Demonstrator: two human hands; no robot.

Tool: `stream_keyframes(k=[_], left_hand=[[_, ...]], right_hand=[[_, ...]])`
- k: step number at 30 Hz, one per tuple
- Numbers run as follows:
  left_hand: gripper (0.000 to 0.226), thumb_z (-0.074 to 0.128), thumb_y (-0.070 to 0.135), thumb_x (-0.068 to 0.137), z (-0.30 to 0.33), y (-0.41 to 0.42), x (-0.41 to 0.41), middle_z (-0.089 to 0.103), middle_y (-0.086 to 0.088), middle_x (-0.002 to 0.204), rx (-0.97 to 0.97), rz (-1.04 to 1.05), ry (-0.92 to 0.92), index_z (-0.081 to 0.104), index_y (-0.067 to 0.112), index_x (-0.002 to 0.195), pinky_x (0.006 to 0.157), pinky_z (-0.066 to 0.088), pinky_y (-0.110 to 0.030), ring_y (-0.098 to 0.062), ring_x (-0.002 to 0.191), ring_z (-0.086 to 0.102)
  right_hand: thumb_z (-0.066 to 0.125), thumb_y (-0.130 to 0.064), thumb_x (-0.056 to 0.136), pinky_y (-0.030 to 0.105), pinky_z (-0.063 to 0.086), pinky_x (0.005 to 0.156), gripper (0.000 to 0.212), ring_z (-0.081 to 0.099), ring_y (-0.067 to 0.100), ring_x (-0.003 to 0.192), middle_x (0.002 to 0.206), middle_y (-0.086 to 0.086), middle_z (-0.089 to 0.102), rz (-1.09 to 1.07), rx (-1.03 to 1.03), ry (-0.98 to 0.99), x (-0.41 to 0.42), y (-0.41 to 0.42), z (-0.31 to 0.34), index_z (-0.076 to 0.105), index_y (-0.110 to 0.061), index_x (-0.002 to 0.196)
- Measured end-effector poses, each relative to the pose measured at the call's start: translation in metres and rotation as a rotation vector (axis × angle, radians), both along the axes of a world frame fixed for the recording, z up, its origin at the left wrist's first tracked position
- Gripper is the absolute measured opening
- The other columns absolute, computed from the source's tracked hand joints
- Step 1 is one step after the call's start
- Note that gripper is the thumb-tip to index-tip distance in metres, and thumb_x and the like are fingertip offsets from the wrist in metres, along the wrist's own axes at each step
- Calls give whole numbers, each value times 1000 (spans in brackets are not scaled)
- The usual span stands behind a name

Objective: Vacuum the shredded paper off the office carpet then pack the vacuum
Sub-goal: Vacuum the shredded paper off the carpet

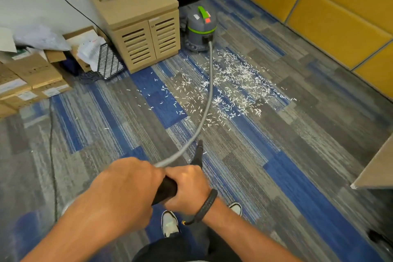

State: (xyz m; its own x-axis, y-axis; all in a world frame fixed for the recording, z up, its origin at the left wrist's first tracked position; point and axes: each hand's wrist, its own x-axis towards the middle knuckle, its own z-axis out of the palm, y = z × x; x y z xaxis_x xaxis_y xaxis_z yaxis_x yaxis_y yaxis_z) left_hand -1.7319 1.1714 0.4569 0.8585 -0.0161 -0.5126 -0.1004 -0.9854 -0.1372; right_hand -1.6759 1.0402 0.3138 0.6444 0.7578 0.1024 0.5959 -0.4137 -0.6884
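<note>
White shredded paper [231, 89] lies scattered over the blue and grey carpet [287, 134] in the middle of the floor. A grey vacuum [201, 28] with a green handle stands beyond it, beside a wooden cabinet. Its grey hose [209, 91] runs from the canister across the paper toward me. Both hands grip the black handle [167, 190] at the hose's near end: my left hand [125, 185] on its left side, my right hand [187, 187] on its right. A black nozzle [198, 153] points down at the carpet just in front of my hands.
A wooden cabinet [138, 21] with slatted doors stands at the back, a bottle on top. Cardboard boxes [32, 78] and papers are piled at the left. A black cable [52, 151] trails along the left floor. Yellow wall panels [329, 10] line the right; a desk corner [376, 168] juts in.
</note>
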Motion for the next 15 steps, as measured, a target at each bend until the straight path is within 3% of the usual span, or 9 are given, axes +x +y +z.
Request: stream_keyframes(k=[4,11,15], left_hand=[[34,57,31,87,14,26,-6,67,7,105,9,-20,-23,56,38,120,77,48,-29,-17,103,67],[43,57,31,81,29,62,-9,59,14,83,-106,-18,-38,50,54,117,76,55,-26,-8,89,65],[35,54,33,82,28,71,-19,55,12,82,-111,-42,-71,46,55,109,69,45,-22,-7,92,65]], right_hand=[[66,-35,64,34,53,64,24,67,23,71,73,-1,69,-21,12,1,-12,25,9,65,-21,83],[71,-39,71,37,56,66,28,69,26,77,79,1,72,-96,21,-2,-30,50,21,65,-23,92],[69,-43,72,37,55,65,27,69,23,77,78,0,72,-107,28,-13,-41,60,22,66,-22,89]])
